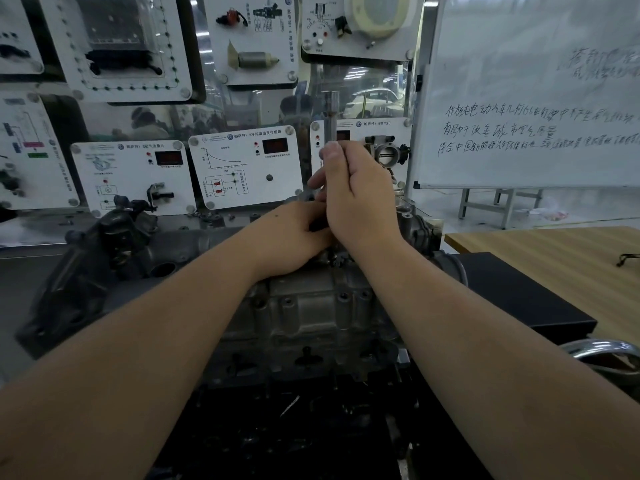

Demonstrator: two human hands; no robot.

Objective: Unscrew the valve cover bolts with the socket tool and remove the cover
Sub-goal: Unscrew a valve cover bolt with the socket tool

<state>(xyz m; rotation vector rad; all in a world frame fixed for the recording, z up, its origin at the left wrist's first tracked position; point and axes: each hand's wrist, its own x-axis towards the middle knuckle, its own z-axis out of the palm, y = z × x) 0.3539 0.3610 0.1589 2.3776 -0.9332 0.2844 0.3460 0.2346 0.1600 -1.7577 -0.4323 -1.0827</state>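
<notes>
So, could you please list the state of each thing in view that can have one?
Right hand: fingers curled round the socket tool.
Socket tool: held upright, its lower end hidden behind the hands.
Left hand: resting low on the engine by the tool; its fingers are hidden.
Valve cover: still on the engine.
Whiteboard: written on.

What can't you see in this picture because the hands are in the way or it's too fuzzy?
- Head view: the lower end of the socket tool and the bolt under it, hidden behind the right hand.
- Head view: the left hand fingertips, covered by the right hand.
- Head view: the whiteboard writing, too blurred to read.
- Head view: the shiny metal ring, cut off by the right edge.
</notes>
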